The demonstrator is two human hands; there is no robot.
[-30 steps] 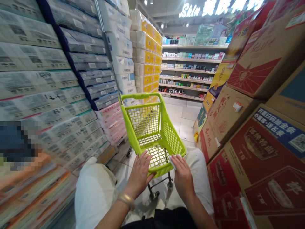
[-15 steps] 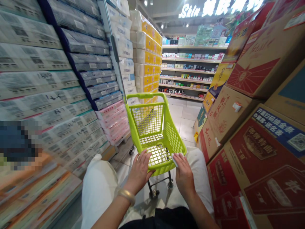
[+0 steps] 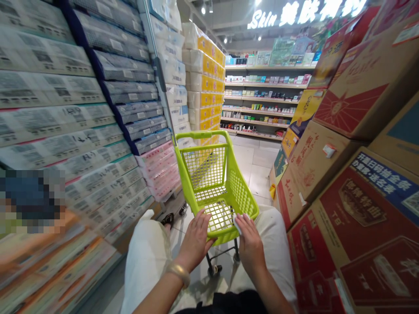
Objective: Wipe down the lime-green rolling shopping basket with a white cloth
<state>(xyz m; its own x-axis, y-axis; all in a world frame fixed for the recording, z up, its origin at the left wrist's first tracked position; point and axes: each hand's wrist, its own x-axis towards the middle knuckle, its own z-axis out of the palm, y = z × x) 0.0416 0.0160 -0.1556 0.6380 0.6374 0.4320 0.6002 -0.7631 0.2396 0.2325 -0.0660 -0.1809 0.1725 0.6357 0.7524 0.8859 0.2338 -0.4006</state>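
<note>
A small lime-green plastic shopping cart [image 3: 214, 183] stands on the tiled aisle floor in front of my knees, with nothing visible inside. My left hand [image 3: 195, 239] rests on the near left rim, fingers curled over the edge. My right hand [image 3: 249, 240] presses a small white cloth [image 3: 238, 223] against the near right rim. A gold bangle [image 3: 178, 271] sits on my left wrist. My legs in white trousers [image 3: 144, 257] flank the cart.
Stacked tissue packs [image 3: 81, 122] wall the left side; yellow-and-white packs [image 3: 204, 83] rise further back. Red and brown cardboard cartons [image 3: 353, 165] are piled on the right. Shelves of small bottles [image 3: 262, 104] close the aisle's far end. The cart's wheels [image 3: 212, 270] stand on grey tiles.
The cart has shifted slightly right and closer between my knees. Both hands stay on its near rim; the view has tilted a little.
</note>
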